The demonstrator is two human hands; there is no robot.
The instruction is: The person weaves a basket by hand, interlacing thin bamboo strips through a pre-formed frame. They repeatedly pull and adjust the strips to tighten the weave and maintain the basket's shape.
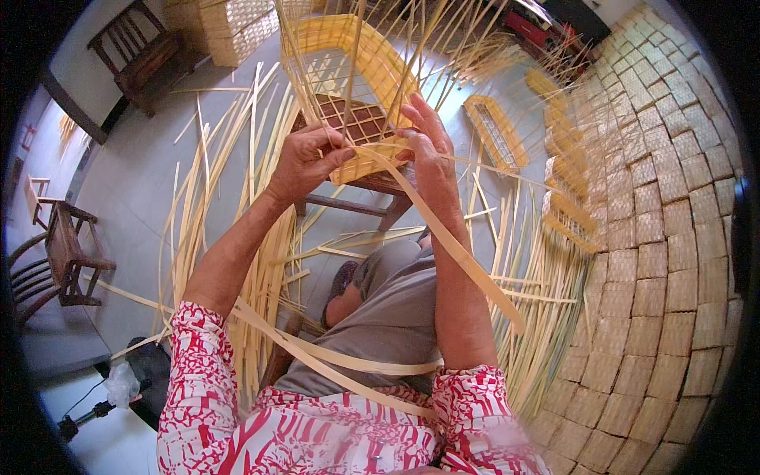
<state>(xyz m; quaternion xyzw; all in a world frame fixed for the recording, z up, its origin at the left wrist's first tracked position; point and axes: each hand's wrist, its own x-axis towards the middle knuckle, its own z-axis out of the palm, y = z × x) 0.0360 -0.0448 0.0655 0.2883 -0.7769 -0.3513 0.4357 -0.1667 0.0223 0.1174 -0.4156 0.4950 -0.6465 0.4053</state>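
A yellow woven bamboo basket frame (386, 67) with an open lattice bottom rests on a low wooden stool (368, 184). Long upright strips stick out from its sides. At the near wall, my left hand (301, 165) is closed, thumb and fingers pinching a bamboo strip (463, 255) against the weave. My right hand (431, 154) is at the right end of that wall, thumb and forefinger pressed together at the strip while the other fingers point up. From between the hands the strip trails down across my right forearm. Exact finger contact is partly hidden.
Loose bamboo strips (226, 214) cover the floor to the left, and more (526, 293) lie to the right. Finished-looking woven pieces (496, 133) sit at the right, beside a large wall of stacked woven panels (657, 237). Wooden chairs (75, 249) stand at the left.
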